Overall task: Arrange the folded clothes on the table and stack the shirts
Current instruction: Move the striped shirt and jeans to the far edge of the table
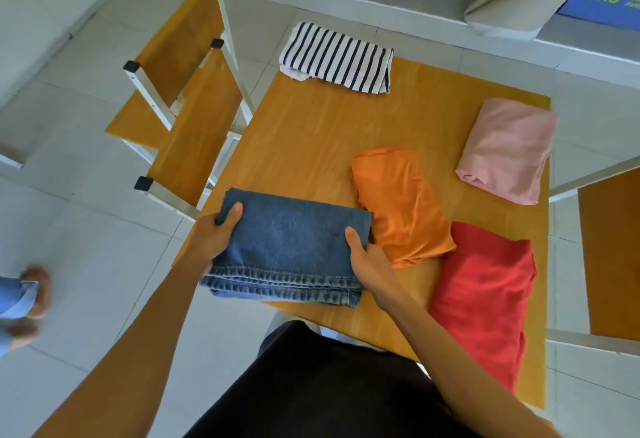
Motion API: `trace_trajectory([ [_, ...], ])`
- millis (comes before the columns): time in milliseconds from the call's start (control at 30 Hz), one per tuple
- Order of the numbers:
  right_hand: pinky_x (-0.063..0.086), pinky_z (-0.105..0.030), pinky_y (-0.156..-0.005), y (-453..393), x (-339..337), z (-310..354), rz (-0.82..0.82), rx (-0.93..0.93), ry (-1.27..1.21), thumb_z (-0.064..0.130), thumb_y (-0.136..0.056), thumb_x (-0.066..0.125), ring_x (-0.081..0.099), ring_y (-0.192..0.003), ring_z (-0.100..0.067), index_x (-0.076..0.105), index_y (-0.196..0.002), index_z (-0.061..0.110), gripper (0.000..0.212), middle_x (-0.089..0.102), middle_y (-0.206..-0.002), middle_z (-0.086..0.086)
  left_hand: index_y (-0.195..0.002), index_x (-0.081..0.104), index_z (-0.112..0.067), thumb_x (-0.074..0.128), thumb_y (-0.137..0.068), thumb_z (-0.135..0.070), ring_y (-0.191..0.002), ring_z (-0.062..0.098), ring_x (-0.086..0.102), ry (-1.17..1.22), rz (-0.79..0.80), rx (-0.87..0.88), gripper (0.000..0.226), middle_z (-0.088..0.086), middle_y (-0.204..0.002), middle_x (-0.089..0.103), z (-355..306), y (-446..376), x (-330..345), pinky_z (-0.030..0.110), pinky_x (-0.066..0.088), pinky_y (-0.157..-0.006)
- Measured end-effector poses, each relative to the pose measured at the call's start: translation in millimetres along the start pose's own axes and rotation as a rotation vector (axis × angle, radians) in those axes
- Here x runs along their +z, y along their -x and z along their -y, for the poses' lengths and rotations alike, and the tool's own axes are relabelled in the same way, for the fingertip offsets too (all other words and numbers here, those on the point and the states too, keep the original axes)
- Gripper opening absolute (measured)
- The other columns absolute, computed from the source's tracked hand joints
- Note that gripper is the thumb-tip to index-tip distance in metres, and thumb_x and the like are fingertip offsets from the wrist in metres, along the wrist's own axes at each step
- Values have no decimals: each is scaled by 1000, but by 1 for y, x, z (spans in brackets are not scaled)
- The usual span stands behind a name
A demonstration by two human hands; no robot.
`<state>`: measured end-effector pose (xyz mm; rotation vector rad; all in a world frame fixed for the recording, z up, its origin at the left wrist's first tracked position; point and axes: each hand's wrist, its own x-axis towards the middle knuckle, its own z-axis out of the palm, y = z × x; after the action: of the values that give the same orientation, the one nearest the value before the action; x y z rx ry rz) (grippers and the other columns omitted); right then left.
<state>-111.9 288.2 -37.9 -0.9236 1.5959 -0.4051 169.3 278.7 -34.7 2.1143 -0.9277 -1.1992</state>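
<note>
At the near left corner of the orange wooden bench (311, 132), a folded blue denim garment (291, 247) is held at both short ends: the left hand (213, 235) and right hand (369, 262) each pinch it, thumb on top, fingers hidden beneath. Best keep the grip level so the folds stay square, and set it down clear of the folded orange shirt (398, 205) just beside its right edge.
</note>
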Motion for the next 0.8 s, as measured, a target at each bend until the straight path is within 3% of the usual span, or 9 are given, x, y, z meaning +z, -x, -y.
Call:
trace_trajectory([
  [100,59,-40,-86,6,-18,13,25,-56,-104,78,-78,53,71,-94,-11,65,-96,39,45,73,-103,13,-109,66,-5,48,-86,-66,-101,36,65,7,8,19,67,18,-106,70,-19,-2,-5,52,52,-92],
  [167,58,-34,-86,6,-31,24,9,-120,-188,81,-74,56,69,-99,-6,62,-107,46,49,71,-109,19,-103,67,-7,51,-80,-70,-95,31,68,29,19,39,69,14,-99,72,-43,-9,-6,48,55,-86],
  [267,55,-34,-92,-3,-60,46,25,-181,-315,72,-79,61,67,-108,-5,57,-129,42,58,68,-119,20,-86,66,-18,57,-77,-70,-85,22,69,97,72,50,54,1,-86,72,-92,-22,6,34,55,-68],
  [333,55,-38,-95,-15,-88,59,-8,-198,-318,63,-84,65,66,-111,-10,54,-135,35,59,67,-124,14,-88,66,-20,62,-81,-63,-87,22,70,167,137,62,44,0,-91,72,-123,-33,21,36,57,-71],
  [533,57,-40,-90,-68,-182,103,-240,-200,-301,37,-91,70,69,-103,-21,60,-129,10,48,70,-117,-3,-115,64,-10,58,-95,-41,-103,25,67,239,313,78,37,5,-119,68,-209,-77,88,42,57,-81],
  [667,58,-34,-73,-111,-231,135,-380,-215,-260,29,-95,64,70,-89,-19,65,-108,13,21,73,-104,-6,-129,57,-3,58,-96,-32,-111,31,62,231,340,84,44,12,-130,61,-267,-119,137,50,50,-98],
  [733,53,-26,-62,-136,-253,146,-465,-210,-223,29,-95,62,67,-82,-13,63,-99,18,12,71,-99,-2,-132,53,-1,59,-96,-31,-104,29,63,220,352,89,47,12,-129,61,-291,-144,161,44,51,-93],
  [800,49,-23,-61,-163,-273,157,-535,-220,-175,35,-94,62,65,-81,-10,60,-104,20,18,69,-96,5,-128,55,1,62,-95,-27,-89,24,65,226,377,110,45,13,-123,63,-313,-174,182,38,52,-82],
])
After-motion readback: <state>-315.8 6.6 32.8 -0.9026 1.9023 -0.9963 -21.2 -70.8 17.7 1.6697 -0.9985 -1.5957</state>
